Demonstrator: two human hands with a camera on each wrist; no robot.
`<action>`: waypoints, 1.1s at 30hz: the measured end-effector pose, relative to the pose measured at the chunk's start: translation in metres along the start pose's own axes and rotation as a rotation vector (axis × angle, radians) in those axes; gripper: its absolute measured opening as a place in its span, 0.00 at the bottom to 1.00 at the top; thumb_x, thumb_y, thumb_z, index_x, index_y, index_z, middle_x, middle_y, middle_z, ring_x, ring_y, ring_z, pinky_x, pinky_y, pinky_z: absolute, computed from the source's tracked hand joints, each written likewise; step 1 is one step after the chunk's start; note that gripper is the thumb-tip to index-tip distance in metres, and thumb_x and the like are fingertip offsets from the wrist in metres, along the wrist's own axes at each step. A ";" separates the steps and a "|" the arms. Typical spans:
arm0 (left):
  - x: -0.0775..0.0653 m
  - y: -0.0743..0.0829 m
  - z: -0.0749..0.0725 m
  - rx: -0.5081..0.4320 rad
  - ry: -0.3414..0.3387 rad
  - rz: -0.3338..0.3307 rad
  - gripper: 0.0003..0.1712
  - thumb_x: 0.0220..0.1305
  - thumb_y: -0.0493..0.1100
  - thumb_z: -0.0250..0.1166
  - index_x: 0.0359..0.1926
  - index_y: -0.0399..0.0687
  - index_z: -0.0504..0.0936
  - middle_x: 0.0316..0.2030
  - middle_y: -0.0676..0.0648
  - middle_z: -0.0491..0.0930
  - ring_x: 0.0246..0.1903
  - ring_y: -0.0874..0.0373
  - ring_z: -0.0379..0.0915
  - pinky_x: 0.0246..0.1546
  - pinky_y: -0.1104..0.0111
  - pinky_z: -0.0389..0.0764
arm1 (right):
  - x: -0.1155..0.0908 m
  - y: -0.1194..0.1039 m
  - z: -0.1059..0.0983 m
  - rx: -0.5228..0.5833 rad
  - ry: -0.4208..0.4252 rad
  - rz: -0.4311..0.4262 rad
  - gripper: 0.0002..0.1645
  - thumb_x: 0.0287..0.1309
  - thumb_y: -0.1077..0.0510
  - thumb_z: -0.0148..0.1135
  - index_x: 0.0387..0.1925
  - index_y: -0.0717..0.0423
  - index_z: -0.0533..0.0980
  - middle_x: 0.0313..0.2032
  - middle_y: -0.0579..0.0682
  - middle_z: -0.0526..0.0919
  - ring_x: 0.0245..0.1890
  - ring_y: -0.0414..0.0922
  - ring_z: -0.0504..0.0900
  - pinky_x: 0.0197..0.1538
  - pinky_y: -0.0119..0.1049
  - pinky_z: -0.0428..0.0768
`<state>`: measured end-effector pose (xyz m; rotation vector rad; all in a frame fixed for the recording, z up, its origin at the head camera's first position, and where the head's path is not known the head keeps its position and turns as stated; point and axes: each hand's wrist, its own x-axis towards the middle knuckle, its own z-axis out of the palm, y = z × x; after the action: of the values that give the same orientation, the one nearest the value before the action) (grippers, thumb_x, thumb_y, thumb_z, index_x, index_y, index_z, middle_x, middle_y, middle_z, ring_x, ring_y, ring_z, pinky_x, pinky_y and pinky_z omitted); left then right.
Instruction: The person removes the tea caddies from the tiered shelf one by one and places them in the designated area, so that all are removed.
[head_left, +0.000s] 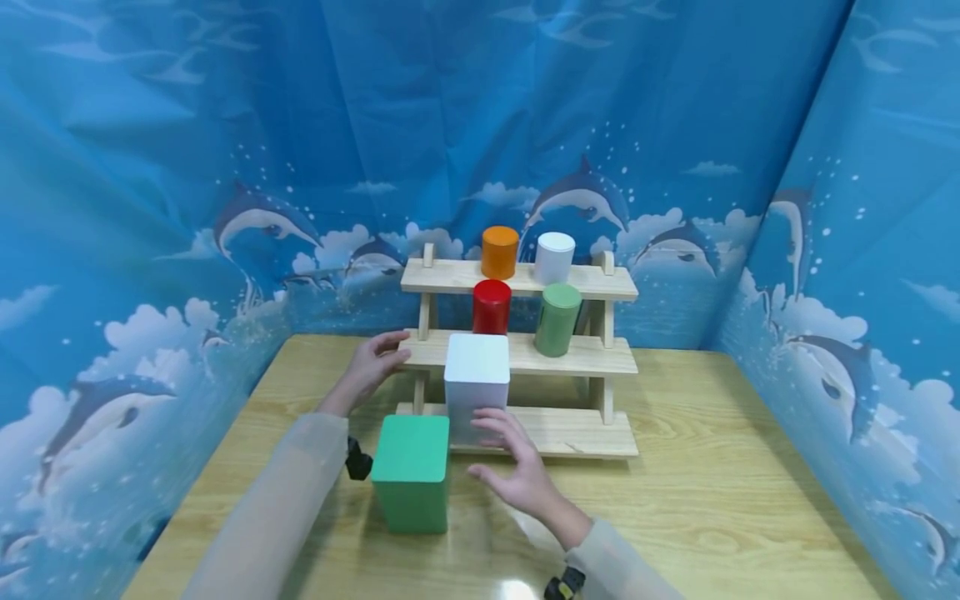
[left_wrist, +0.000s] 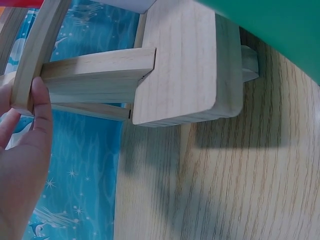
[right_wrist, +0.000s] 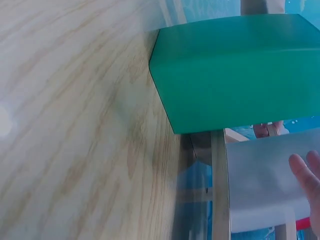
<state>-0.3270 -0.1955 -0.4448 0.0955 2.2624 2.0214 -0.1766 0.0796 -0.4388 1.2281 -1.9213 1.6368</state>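
- Head view: nearest, pale sleeves (head_left: pixel 262 508) at lower left and lower right; between them a green block (head_left: pixel 411 450) stands on the tabletop (head_left: pixel 712 500).
- White block (head_left: pixel 477 362) upright at centre of the frame, on the lowest shelf (head_left: pixel 562 429) of a wooden stand (head_left: pixel 600 283); red cylinder (head_left: pixel 492 302) behind it, higher up.
- Handling, my judgement: white block stiff, smooth, rather slick, probably light for its bulk (hollow, at a guess), hardly fragile. Best hold: two opposite side faces, about mid-height, with a wide grasp.
- Right hand (head_left: pixel 517 471), just below centre: fingers parted, loosely bent, gripping nothing; tips overlap the block's lower right, contact uncertain.
- Left wrist view: left hand (left_wrist: pixel 22 160) at left edge pinches the end of the middle shelf (left_wrist: pixel 40 50), thumb on one face, fingers on the other. Green block fills upper right.
- Right wrist view: green block upper right, white block lower right; right fingertips (edge of frame) spread before its pale face, touch unclear.
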 end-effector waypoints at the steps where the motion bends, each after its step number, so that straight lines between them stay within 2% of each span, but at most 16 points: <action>1: 0.000 0.000 0.000 -0.005 -0.002 0.004 0.29 0.63 0.46 0.62 0.63 0.44 0.67 0.60 0.41 0.64 0.57 0.48 0.63 0.55 0.57 0.72 | 0.000 0.000 -0.001 -0.004 0.002 0.003 0.31 0.40 0.76 0.66 0.50 0.77 0.66 0.51 0.75 0.66 0.52 0.60 0.70 0.43 0.56 0.78; 5: 0.000 0.002 0.000 -0.015 0.000 -0.001 0.29 0.63 0.45 0.62 0.63 0.44 0.67 0.60 0.41 0.65 0.57 0.47 0.64 0.55 0.57 0.72 | -0.001 0.000 -0.006 -0.021 0.013 0.006 0.28 0.42 0.77 0.65 0.49 0.77 0.67 0.50 0.74 0.68 0.51 0.57 0.71 0.42 0.54 0.79; 12: -0.001 0.003 0.000 0.000 0.004 -0.012 0.30 0.62 0.46 0.63 0.63 0.43 0.67 0.60 0.41 0.64 0.56 0.47 0.64 0.52 0.59 0.74 | -0.002 0.001 -0.015 -0.040 0.047 0.011 0.26 0.43 0.78 0.63 0.47 0.78 0.68 0.47 0.73 0.69 0.48 0.57 0.73 0.43 0.44 0.81; 22: 0.000 -0.001 0.001 -0.026 0.008 -0.016 0.30 0.61 0.45 0.64 0.62 0.43 0.68 0.60 0.41 0.65 0.55 0.47 0.65 0.50 0.60 0.76 | -0.001 0.005 -0.029 -0.038 0.112 -0.020 0.23 0.42 0.82 0.61 0.45 0.79 0.69 0.45 0.74 0.69 0.47 0.60 0.72 0.39 0.52 0.80; 33: 0.000 -0.002 0.002 -0.016 0.005 0.004 0.30 0.61 0.45 0.64 0.62 0.43 0.67 0.60 0.41 0.64 0.56 0.47 0.64 0.51 0.58 0.75 | 0.004 0.009 -0.041 -0.055 0.182 -0.040 0.24 0.38 0.85 0.60 0.43 0.81 0.69 0.43 0.76 0.69 0.43 0.62 0.73 0.39 0.48 0.81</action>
<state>-0.3272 -0.1942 -0.4467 0.0945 2.2501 2.0440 -0.1965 0.1154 -0.4300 1.0512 -1.8063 1.6053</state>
